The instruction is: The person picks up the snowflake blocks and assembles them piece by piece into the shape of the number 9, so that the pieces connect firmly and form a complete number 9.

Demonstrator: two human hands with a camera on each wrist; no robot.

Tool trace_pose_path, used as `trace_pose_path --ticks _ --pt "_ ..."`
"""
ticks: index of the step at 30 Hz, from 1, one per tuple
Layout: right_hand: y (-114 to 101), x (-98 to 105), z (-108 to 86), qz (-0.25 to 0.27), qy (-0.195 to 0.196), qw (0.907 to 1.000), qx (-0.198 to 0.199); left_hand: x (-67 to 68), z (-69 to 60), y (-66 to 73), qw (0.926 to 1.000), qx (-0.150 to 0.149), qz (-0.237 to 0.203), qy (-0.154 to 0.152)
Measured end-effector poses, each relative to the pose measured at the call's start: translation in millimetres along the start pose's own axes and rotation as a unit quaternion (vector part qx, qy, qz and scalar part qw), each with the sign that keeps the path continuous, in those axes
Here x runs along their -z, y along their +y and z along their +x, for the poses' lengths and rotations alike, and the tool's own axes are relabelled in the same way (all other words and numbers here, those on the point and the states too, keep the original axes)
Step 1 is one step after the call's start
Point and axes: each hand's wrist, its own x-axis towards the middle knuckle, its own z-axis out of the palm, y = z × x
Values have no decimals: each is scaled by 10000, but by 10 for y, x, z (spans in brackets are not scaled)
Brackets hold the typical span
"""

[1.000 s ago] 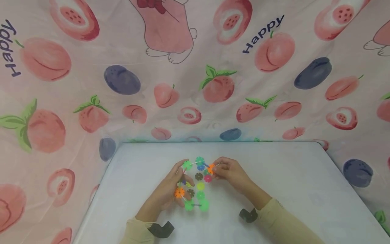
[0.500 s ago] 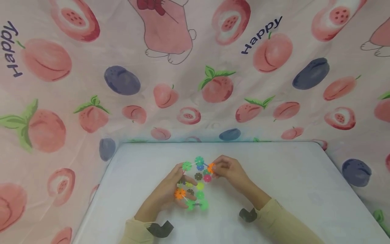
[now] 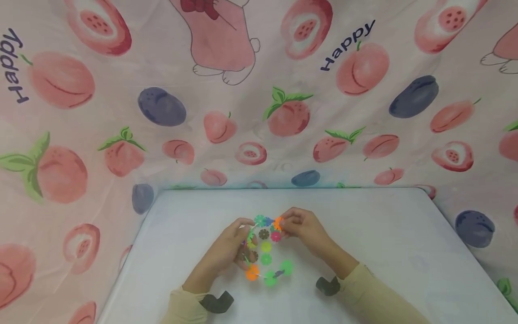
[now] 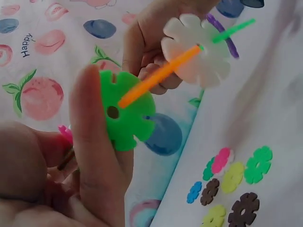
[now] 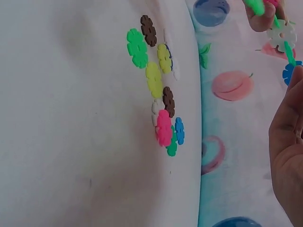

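Note:
A string of slotted plastic snowflake discs, linked edge to edge, spans both hands above the white table. Thumb and fingers of my left hand [image 3: 224,245] grip this chain on its left side; in the left wrist view they pinch a green disc [image 4: 128,113]. An orange disc edge-on joins it to a white disc [image 4: 196,52]. My right hand [image 3: 306,227] pinches an orange disc [image 3: 278,223] at the other part, beside a blue disc [image 3: 268,221]. From the left hand, a lower stretch with an orange disc [image 3: 252,272] and a green disc [image 3: 286,267] hangs toward the person.
Loose discs lie on the table [image 3: 364,234] beneath the chain, among them a brown disc [image 3: 264,234], a pink disc [image 5: 164,127], a yellow disc [image 3: 265,246] and a green disc [image 5: 137,48]. A fruit-printed curtain [image 3: 251,112] surrounds the table's back and sides.
The left hand has turned and closed in toward the right hand. The chain's lower end has swung right, and its upper part has bunched closer to the right hand, which keeps its hold.

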Motion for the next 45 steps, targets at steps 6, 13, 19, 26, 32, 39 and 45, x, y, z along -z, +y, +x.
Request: trace_pose_path --ticks 6,13,19,26,32,39,45 --pt "-27 -7 12 -44 -26 9999 -144 35 1 0 9997 4 -156 -169" --pt "-22 -10 39 -22 -67 9997 -219 47 2 5 9979 41 -505 -395" --pt "-51 -18 50 26 -164 9998 -122 57 -2 -38 9969 45 -660 -422" --pt "-135 -84 46 -166 -102 9998 36 30 -17 -60 9961 9 -843 -242" --pt "-60 -84 72 -95 -87 9998 117 17 -8 -60 9961 -34 -846 -228" --pt "-21 -64 86 -10 -175 9996 210 17 -18 -31 9964 -62 -785 -330" --pt "-34 -48 94 -87 -242 9996 66 20 -25 24 9958 77 -806 -422"
